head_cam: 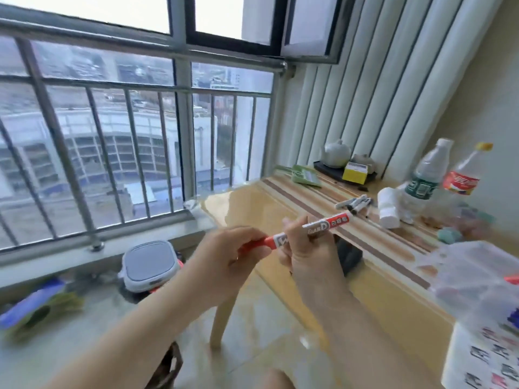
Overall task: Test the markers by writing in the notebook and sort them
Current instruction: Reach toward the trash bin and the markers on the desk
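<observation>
beside table [280, 214], both hands hold red marker [310, 227] near-level, left-right.

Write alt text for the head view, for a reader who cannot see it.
Both hands hold a red whiteboard marker over the floor beside a wooden table: the left hand grips its red end, the right hand its barrel. On the table lie more markers, two plastic bottles, a teapot and, at the right edge, a notebook with marks on it.

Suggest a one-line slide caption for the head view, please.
Both hands, left and right, grip a red whiteboard marker beside the table.
</observation>
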The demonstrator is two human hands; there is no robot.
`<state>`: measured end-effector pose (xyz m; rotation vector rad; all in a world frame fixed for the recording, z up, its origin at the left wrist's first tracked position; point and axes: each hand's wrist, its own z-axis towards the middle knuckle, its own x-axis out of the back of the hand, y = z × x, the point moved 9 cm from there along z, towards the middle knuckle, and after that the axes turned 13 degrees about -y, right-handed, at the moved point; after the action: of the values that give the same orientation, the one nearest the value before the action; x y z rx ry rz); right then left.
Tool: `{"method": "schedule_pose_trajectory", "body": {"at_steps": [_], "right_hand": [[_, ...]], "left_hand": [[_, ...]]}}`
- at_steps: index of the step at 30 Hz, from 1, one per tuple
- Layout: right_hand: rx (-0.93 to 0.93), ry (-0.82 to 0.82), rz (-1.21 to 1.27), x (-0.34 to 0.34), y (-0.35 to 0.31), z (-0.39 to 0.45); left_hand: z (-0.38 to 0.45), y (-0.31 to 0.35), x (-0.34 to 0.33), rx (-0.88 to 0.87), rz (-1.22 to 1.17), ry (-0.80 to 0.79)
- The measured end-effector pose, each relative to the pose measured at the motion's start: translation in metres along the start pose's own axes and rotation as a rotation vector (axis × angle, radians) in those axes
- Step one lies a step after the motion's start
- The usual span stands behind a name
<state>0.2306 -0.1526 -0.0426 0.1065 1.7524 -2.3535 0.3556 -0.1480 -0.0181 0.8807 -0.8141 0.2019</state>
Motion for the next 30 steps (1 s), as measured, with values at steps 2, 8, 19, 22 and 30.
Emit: {"method": "schedule_pose_trajectory", "body": {"at_steps": [2,8,19,22,30], "right_hand": [[-0.093,-0.106,-0.002,-0.039,0.032,0.018],[-0.448,-0.407,-0.116,-0.154,0.147,0.036],[-0.882,-0.505,-0.377,-0.184,0.299,-0.033],[-0.913,-0.480,-0.413,-0.174,0.311,-0.034],[-0.902,-0.428,-0.415,-0.149,0.301,-0.028]], "left_hand": [[-0.020,-0.040,0.018,0.080,0.039,-0.016],[-0.130,-0.168,0.069,0.451,-0.109,0.196],[-0.301,-0.327,0.033,1.054,-0.178,0.292],[-0.301,-0.357,0.010,1.126,-0.197,0.224],[-0.288,-0.372,0.008,1.167,-0.037,0.165]]}}
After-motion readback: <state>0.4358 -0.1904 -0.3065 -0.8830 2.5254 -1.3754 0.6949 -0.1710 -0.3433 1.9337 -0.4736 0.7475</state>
